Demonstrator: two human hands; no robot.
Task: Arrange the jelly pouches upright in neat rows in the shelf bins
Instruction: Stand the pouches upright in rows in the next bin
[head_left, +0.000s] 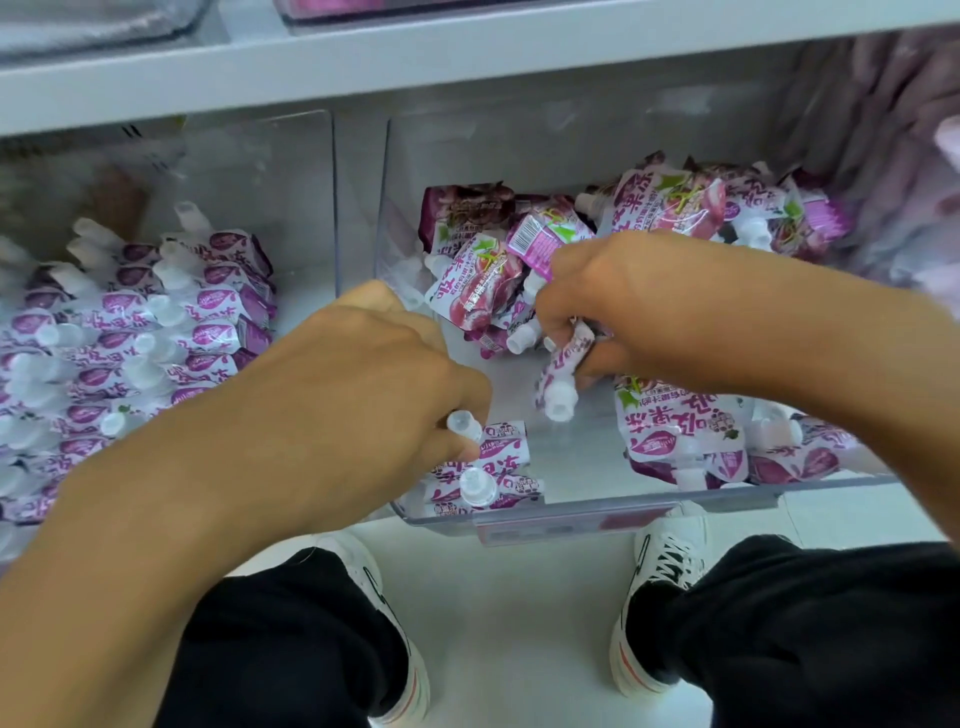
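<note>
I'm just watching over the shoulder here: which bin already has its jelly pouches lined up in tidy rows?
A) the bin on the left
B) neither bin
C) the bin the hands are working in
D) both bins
A: the left bin holds pouches standing in close rows with caps up, while in the right bin the pouches lie jumbled where the left hand and right hand work.

Floor (519, 623): pale, glossy, below the shelving.
Shoes (660, 597): a white pair with dark laces and stripes, one at each side of the floor.
Trousers (810, 639): black, covering both legs.
Upper shelf board (363, 62): pale grey; a tray of perhaps purple packs above, blurred.
</note>
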